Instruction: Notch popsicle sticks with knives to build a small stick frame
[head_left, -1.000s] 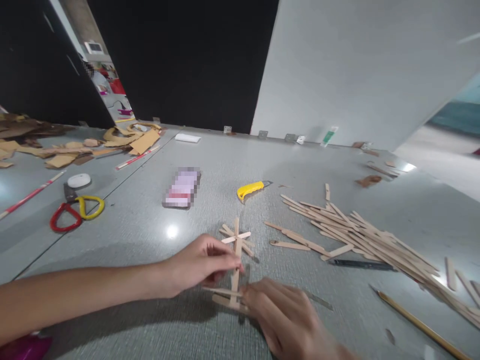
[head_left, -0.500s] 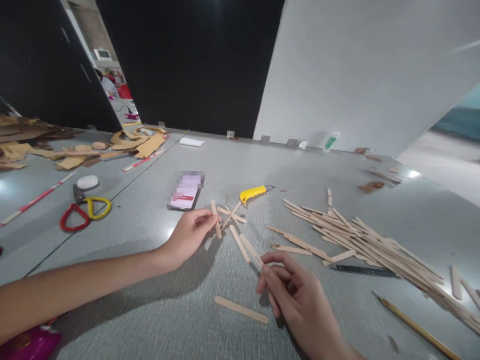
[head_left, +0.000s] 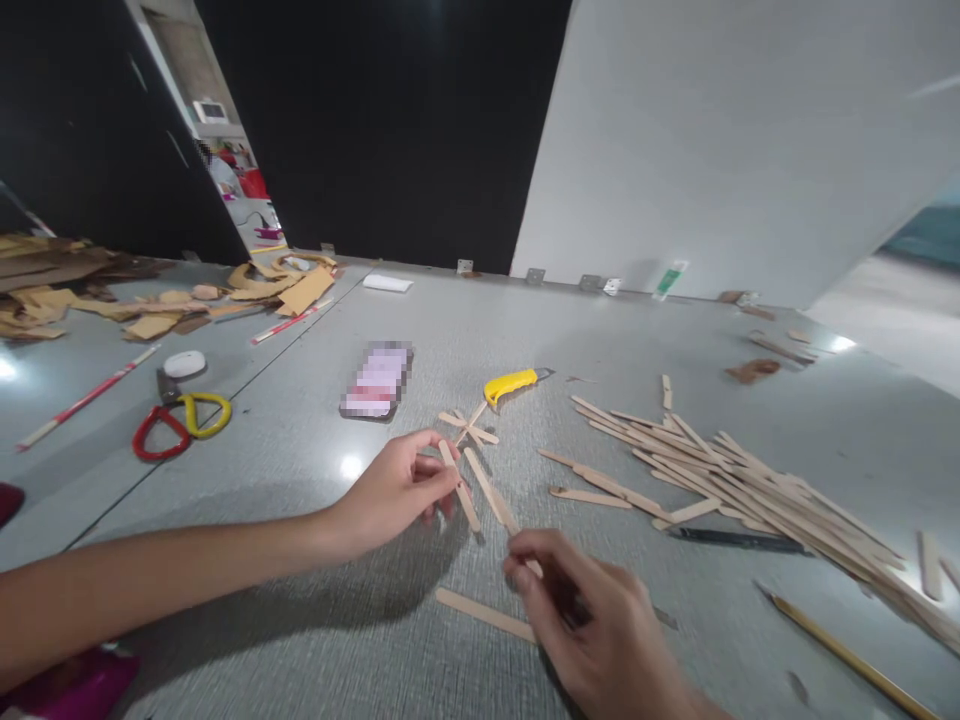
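My left hand (head_left: 409, 490) pinches a wooden craft stick (head_left: 466, 505) between thumb and fingers, tilted above the table. My right hand (head_left: 592, 610) is closed on the lower end of another craft stick (head_left: 511, 520), which points away from me. Just left of that stick's tip lies a further stick (head_left: 482, 480), partly overlapped in view. Beyond my left hand, several sticks cross in a star shape (head_left: 469, 429). Behind the star is a yellow utility knife (head_left: 511, 384) with its blade out. A loose stick (head_left: 480, 612) lies in front, its right end hidden by my right hand.
Right of my hands lies a pile of craft sticks (head_left: 735, 485), with a dark pen (head_left: 739, 540) and a pencil (head_left: 840, 650). On the left are a phone (head_left: 379, 380), scissors (head_left: 184, 425) and cardboard scraps (head_left: 169, 310). Black and white panels (head_left: 390, 130) stand behind.
My left hand has come nearer and to the right with its stick, away from the star. My right hand has moved slightly down and its stick has lowered with it.
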